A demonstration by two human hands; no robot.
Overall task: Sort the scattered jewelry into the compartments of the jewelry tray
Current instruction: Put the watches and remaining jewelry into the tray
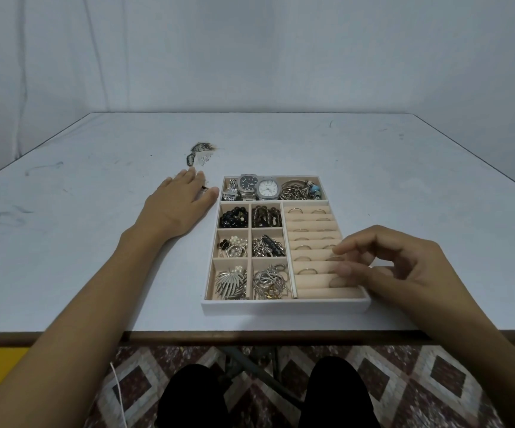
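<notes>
My right hand [382, 267] hovers over the near end of the ring rolls [311, 225], fingers loosely curled, thumb and forefinger a little apart. I see nothing held between them, though the fingertips are blurred. My left hand [177, 203] lies flat on the table [80, 257] just beside the far left corner of the jewelry tray [281, 306], fingers straight and gripping nothing. A small dark speck [204, 189] sits by its fingertips, too small to tell whether it is jewelry. The tray stands near the table's front edge, and every compartment holds something. Two watches [259, 188] lie in the far row, with a heap of metal rings and charms [299, 190] beside them. Black beads [234, 217] and brown beads [266, 216] come next, then pearl earrings [233, 244] and chains [268, 246], and nearest me a brooch [231, 281] and silver hoops [270, 281]. Thin rings are tucked into most of the rolls. Beyond my left hand there is only a scuffed stain [199, 154] on the tabletop. I judge the sorting all but finished: at most that speck is left to place, and perhaps a last ring to seat in the nearest roll.
</notes>
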